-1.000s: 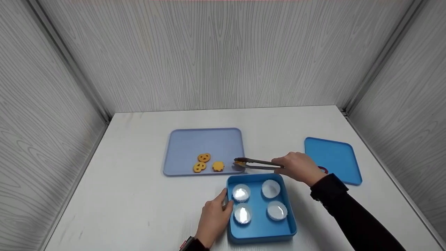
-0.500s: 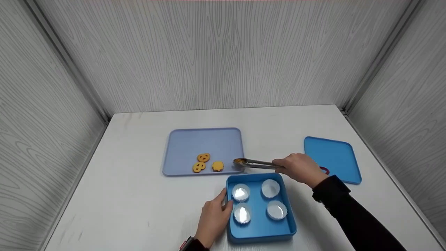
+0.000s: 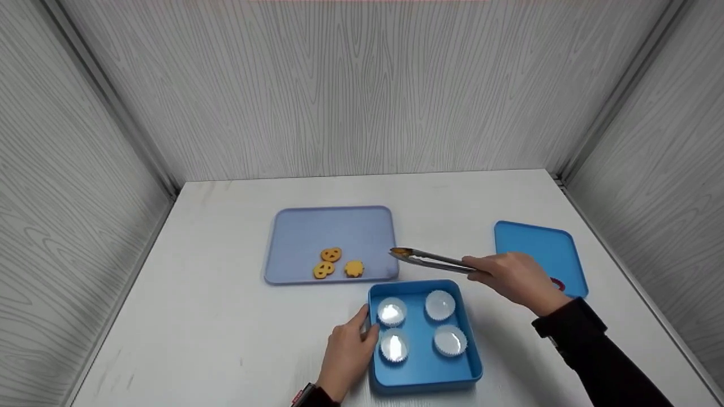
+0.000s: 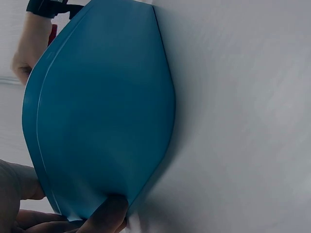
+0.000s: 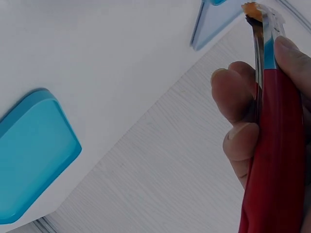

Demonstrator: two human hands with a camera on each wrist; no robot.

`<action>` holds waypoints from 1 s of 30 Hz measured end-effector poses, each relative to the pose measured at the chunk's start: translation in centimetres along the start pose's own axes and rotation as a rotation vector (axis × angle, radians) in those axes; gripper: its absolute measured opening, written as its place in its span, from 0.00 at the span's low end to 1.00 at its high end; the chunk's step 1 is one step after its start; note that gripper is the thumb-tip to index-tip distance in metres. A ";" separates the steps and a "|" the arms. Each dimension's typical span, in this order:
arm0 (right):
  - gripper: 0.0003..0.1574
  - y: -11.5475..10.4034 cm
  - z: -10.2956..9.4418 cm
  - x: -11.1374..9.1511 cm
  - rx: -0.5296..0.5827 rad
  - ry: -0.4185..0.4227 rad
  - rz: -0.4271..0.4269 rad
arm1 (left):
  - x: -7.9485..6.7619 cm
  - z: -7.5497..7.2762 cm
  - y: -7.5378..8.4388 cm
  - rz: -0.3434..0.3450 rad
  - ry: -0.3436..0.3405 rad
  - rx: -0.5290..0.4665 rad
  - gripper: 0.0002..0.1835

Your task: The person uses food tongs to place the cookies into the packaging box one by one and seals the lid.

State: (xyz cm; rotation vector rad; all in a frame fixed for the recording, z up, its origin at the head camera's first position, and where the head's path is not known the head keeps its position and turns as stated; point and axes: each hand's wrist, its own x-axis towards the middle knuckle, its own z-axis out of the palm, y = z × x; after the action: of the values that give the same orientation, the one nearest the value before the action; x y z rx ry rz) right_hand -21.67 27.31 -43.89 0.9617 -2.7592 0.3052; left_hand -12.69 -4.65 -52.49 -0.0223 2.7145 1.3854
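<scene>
My right hand grips metal tongs with red handles, held above the table behind the blue box. Between the tongs' tips is a small orange-brown cookie, partly hidden by them. The left hand holds the left wall of the blue box, thumb at the rim and fingers against the outer side. Inside the box stand several white paper baking cups in two columns. Two pretzel-shaped cookies and a yellow scalloped cookie lie on the lilac tray.
At the right of the white table lies a smaller blue tray, partly behind my right hand. Grey wood-grain panels enclose the table at the back and both sides.
The tongs have lifted off the lilac tray's right end with the cookie between their tips. My right hand has drawn back to the right. The left hand and the box stay in place.
</scene>
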 end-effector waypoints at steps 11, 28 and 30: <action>0.25 0.1 -4.7 -5.3 -0.030 0.077 -0.091 | 0.0 0.0 0.0 -0.007 -0.009 -0.007 0.28; 0.18 -3.6 -7.4 -5.7 -0.299 -0.210 -0.089 | -0.1 0.0 -0.3 0.021 0.001 -0.018 0.28; 0.18 -4.1 -7.4 -5.4 -0.322 -0.227 -0.091 | -0.2 -0.1 -0.3 0.025 0.002 -0.014 0.28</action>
State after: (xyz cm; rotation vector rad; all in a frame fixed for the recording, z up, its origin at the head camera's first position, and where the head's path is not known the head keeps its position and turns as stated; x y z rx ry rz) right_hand -14.01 29.24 -37.67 1.0846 -2.8261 -0.2721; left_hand -12.52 -4.86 -52.66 0.0099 2.7159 1.4118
